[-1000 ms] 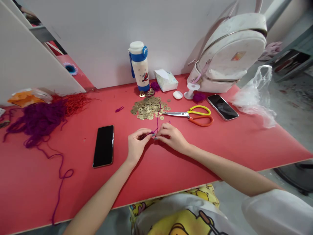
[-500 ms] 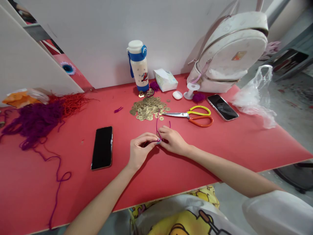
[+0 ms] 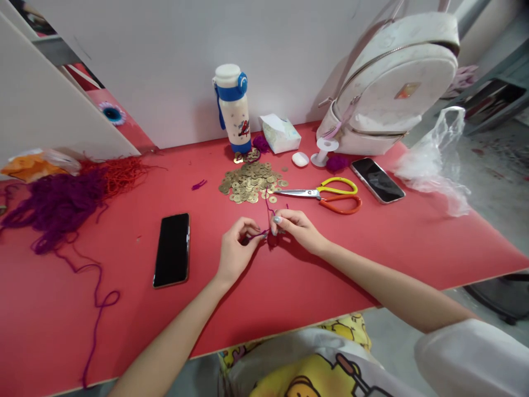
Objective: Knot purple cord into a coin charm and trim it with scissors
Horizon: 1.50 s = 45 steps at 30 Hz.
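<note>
As I watched the head feed, the left hand (image 3: 235,252) and right hand (image 3: 301,229) each pinched the thread (image 3: 258,235), fingertips closed on it, just over the table (image 3: 289,289). Its free end pointed toward the coins (image 3: 250,184), near the scissors (image 3: 326,197).

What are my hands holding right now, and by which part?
A purple thread. The left hand and right hand each pinch it, close together near one end; the rest trails up toward the coins.
</note>
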Available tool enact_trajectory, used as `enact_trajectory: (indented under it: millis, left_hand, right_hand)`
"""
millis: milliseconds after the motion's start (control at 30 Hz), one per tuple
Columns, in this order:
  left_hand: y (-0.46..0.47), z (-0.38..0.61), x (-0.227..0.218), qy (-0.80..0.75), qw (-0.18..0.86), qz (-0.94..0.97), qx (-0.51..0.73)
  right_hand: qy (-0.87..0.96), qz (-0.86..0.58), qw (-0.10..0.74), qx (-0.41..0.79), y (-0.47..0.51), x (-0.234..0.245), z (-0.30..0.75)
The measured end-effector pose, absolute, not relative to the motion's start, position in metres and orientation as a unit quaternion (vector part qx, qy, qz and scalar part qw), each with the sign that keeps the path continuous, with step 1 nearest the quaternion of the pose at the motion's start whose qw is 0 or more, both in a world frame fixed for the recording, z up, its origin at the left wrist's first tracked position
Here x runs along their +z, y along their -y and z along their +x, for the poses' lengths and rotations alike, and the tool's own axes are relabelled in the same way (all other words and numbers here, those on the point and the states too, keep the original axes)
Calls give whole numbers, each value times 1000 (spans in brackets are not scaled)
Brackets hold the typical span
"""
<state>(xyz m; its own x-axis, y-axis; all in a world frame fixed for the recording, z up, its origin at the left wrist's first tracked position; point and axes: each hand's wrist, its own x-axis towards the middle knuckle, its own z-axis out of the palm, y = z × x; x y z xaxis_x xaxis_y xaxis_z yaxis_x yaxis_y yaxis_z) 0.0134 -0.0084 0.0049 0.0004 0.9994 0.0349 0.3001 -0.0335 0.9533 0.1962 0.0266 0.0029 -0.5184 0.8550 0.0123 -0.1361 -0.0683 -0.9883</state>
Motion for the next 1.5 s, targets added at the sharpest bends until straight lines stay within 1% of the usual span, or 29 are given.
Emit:
enact_trajectory:
  millis: [100,267,367,600,733,900,967,1067,1200,1400,1500]
  left_hand:
    - [8,14,5,-556,399,593,424]
    - [6,13,4,-553,394,603,420]
    - [5,12,2,-554,385,609,417]
    - [7,9,-1,-535,419,584,444]
    - [5,8,4,-533,403,588,456]
    - [3,7,6,-529,388,586,476]
    - [2,7,4,-532,382,588,474]
    - [1,6,3,-552,358,595,461]
    - [-1,1,1,-575,288,634,428]
    - [1,-3,-2,-505,215,768,329]
    - [2,-5,-2,-456,168,818,308]
  right_hand:
    - [563,-320,393,653,-28,1,198]
    - [548,-310,457,629,-32,-4,201]
    - [534,-307,470,632,-33,-5,201]
    - [481,-387,494,612,-39,-5,199]
    - [515,-380,467,610,-37,-5,196]
    - [628,-336,360,603,-26,-10,189]
    - [653,-329,336,593,-23,-11,187]
    - [653,-343,337,585,-20,-11,185]
    - [628,-366,370,579,-21,-7,188]
    - [750,-346,345,445,-21,-2,195]
    - [757,-337,372,418,-21,-3,196]
